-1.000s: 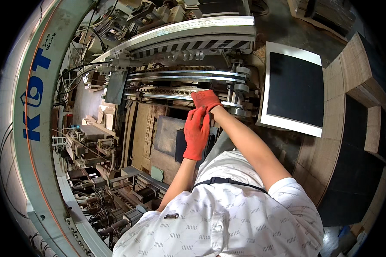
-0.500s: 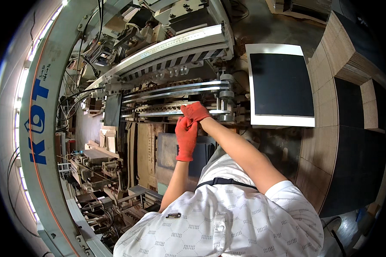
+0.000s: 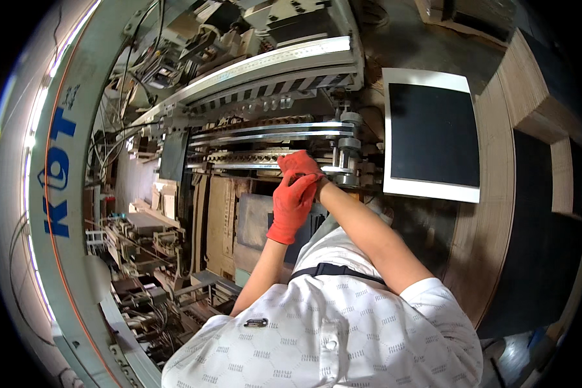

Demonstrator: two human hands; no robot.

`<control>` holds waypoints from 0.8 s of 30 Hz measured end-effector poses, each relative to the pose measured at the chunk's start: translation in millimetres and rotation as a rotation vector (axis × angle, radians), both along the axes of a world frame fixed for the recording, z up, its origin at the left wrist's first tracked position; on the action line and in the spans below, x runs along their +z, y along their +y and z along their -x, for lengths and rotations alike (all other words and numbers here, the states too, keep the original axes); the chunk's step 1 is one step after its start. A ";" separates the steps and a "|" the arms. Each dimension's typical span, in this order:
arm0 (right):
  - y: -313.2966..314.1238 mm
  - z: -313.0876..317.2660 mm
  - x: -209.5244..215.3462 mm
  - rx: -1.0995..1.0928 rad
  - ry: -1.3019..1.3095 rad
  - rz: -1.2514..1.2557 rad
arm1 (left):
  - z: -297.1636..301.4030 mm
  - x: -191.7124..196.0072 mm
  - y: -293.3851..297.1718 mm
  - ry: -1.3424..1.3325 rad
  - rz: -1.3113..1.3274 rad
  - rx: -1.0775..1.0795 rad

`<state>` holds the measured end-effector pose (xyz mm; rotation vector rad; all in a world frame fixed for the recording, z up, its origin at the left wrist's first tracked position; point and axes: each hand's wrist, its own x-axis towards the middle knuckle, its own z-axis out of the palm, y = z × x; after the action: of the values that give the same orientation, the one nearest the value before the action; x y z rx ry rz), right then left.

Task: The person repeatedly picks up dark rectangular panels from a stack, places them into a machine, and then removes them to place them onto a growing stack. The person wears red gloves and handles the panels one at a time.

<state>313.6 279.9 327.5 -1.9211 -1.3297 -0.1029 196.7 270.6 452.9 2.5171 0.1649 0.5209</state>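
Note:
Both my hands wear red work gloves and meet in front of me, above the near rail of a machine conveyor. My left hand (image 3: pixel 293 205) comes up from below, its fingers closed at the wrist of my right hand, on the cuff of the red glove (image 3: pixel 314 177). My right hand (image 3: pixel 297 164) points left with its fingers curled in, and nothing shows in them. Beneath the hands run the metal conveyor rails (image 3: pixel 252 165). Below them, dark flat panels (image 3: pixel 255 220) lie near my waist, partly hidden by my left arm.
To the right stands a stack topped by a black panel (image 3: pixel 433 132) on a white sheet. Beyond it are tall stacks of wood-edged boards (image 3: pixel 491 213). A striped machine beam (image 3: pixel 271 90) crosses ahead, and a grey-green machine frame (image 3: pixel 64 161) rises at the left.
The view has shifted slightly. My left hand has moved from the underside of my right hand toward its wrist. The rails and board stacks look the same.

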 end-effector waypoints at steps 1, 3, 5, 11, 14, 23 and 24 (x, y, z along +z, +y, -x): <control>3.6 -5.1 -2.2 0.031 0.060 0.043 | 0.0 3.4 0.2 0.049 0.019 -0.013; 10.2 -11.0 -1.1 0.027 -0.164 0.053 | 0.6 9.6 -5.7 0.083 0.084 -0.061; 9.0 -3.4 5.1 -0.037 -0.141 0.211 | -4.1 7.5 -6.9 0.056 -0.044 -0.107; -15.2 2.2 3.4 -0.029 -0.234 0.146 | -26.1 -19.0 6.6 0.234 -0.024 -0.014; -26.6 -1.0 3.3 -0.034 -0.247 0.159 | -40.8 -10.1 7.6 0.357 -0.156 0.043; -27.7 -4.9 -1.3 -0.006 -0.269 0.202 | -54.5 -18.2 10.1 0.431 -0.307 0.074; -24.3 -7.3 1.8 -0.001 -0.270 0.206 | -53.9 -18.2 7.9 0.424 -0.306 0.062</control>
<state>321.0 255.6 329.3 -2.1385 -1.5679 -0.2420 250.6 278.5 434.7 2.9033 0.3444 0.0249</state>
